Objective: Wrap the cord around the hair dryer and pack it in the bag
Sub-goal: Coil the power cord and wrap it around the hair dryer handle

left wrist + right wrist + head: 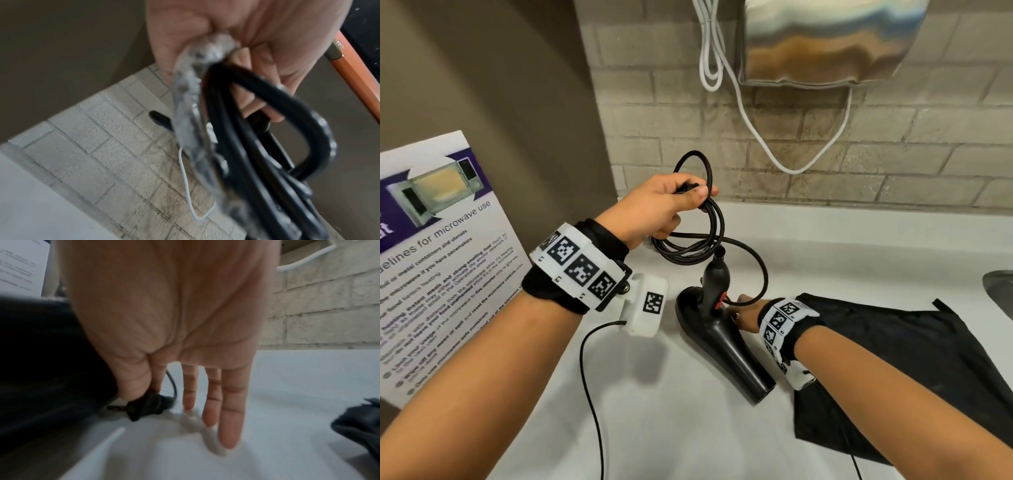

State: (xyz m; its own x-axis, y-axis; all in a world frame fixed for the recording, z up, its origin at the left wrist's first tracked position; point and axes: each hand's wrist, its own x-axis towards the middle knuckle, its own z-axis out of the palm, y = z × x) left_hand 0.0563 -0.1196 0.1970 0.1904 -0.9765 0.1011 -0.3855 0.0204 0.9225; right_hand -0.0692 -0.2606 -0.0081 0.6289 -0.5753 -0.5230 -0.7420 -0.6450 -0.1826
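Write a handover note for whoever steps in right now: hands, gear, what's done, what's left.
Left hand: raised, grips the cord bunched in loose loops.
Right hand: down beside the hair dryer handle, pinching the plug; its other fingers are straight.
Hair dryer lies on the white counter, nozzle toward you. Bag lies flat and black to its right.
Done: cord gathered in hand.
Left: wrap cord around the dryer, put it in the bag.

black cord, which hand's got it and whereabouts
The left hand grips the black rubber cord by its gathered coils. The right hand pinches the cord's plug down on the counter.
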